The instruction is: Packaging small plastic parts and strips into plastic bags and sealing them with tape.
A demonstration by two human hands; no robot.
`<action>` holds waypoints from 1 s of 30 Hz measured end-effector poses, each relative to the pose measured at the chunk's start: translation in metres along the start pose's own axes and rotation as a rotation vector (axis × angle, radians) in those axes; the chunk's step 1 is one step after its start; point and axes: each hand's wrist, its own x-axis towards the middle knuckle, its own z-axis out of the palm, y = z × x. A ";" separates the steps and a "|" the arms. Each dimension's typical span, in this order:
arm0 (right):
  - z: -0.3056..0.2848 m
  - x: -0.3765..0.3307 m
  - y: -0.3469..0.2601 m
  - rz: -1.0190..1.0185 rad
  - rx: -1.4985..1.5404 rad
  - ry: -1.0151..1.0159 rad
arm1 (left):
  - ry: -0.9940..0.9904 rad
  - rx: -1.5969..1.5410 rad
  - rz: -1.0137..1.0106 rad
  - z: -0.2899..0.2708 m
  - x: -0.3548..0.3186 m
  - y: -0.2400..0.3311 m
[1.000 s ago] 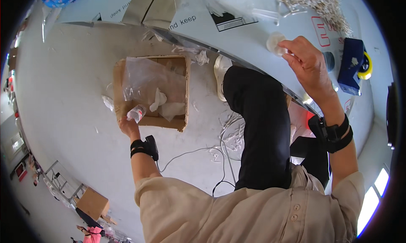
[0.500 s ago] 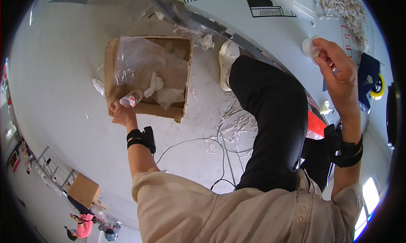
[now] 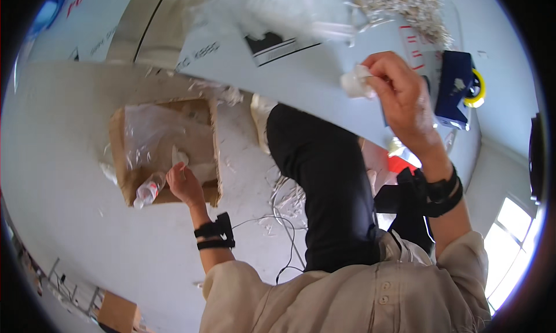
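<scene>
The person is bent over, one dark-trousered leg (image 3: 330, 182) planted on the pale floor (image 3: 69, 240), reaching two ways at once. The left hand (image 3: 184, 184) hangs low over a cardboard box (image 3: 211, 136) on the floor to the left, lined with clear plastic film (image 3: 153, 133). A small clear bottle (image 3: 147, 191) with a red and white label lies on its side at the box's near edge, just beside that hand — whether the fingers actually touch it I cannot tell. They look loosely curled, neither spread wide nor clamped. A pale shape or two inside the box, under the film, is too blurred to name.

The right hand (image 3: 399, 95) is up at the grey surface (image 3: 301, 78), fingers pressed together around a crumpled white wad (image 3: 356, 81), tissue or film by the look of it; the grip seems a pinch between thumb and fingertips, holding it just clear of the surface edge. Beside it to the right stands a dark blue tape dispenser (image 3: 454, 89) with a yellow wheel, and farther back a heap of pale shredded packing (image 3: 399, 2) — cut off by the rim.

Both wrists carry black straps. Thin cables (image 3: 284, 223) trail across the floor by the leg. The far part of the surface is smeared with motion, so what lies there stays unclear.
</scene>
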 end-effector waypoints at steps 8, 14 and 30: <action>-0.004 -0.006 -0.005 0.119 0.094 0.053 | -0.020 -0.547 0.144 -0.064 0.052 0.204; -0.005 -0.007 -0.010 -0.112 -0.115 -0.029 | -0.444 -0.249 -0.015 -0.046 0.089 0.158; 0.012 -0.016 -0.010 -0.086 -0.350 -0.032 | -0.878 0.679 -0.312 0.041 -0.056 -0.075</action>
